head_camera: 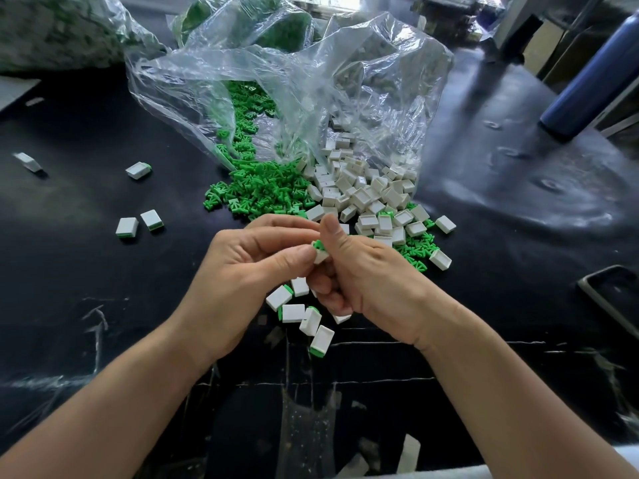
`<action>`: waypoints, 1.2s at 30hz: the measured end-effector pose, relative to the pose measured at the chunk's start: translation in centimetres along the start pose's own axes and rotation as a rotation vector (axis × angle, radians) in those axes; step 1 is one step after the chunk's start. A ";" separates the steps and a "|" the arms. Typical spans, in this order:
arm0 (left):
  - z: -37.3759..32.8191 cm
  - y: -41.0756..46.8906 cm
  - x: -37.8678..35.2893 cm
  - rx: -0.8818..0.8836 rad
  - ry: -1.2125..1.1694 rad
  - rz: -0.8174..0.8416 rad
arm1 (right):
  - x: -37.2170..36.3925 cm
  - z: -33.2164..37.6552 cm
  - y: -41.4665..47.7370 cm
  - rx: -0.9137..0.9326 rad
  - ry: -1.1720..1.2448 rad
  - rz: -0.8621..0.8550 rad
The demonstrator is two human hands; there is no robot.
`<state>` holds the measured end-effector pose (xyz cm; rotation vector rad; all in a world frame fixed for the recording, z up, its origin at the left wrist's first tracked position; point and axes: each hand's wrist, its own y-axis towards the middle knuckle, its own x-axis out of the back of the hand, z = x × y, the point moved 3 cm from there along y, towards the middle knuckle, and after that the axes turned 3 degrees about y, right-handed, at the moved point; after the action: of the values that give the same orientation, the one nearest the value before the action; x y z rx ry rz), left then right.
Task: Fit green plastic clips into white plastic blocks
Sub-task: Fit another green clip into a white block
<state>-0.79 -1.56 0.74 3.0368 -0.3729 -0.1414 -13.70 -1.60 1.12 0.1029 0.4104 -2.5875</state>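
Clamping left hand (242, 271) fingers on 1 white block (321, 258), pinched its green clip (318, 244) between right hand (373, 281) fingers

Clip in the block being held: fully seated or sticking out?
Sticking out. The green clip shows above the white block pinched between left hand and right hand. Depth: cannot tell.

Small-parts assembly workshop, this one: a scuffed black tabletop (103, 271), a clear plastic bag (276, 81) spilling loose green clips (262, 188) and white blocks (363, 191) in bulk heaps, another stuffed bag of parts (52, 29) far left, fitted pieces (138, 169) scattered around.
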 end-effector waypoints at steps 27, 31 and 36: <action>-0.7 -0.2 -0.7 0.021 -0.117 0.033 | 0.0 0.0 0.3 0.134 -0.347 -0.130; -0.5 -0.3 -0.5 0.044 -0.125 -0.051 | -0.3 0.0 0.2 0.176 -0.343 -0.137; -0.7 -0.5 -0.8 0.018 -0.134 -0.072 | -0.6 0.4 0.0 0.194 -0.359 -0.152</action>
<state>-1.36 -0.82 1.47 3.0686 -0.2759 -0.3499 -13.16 -1.44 1.54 -0.3331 0.0364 -2.7133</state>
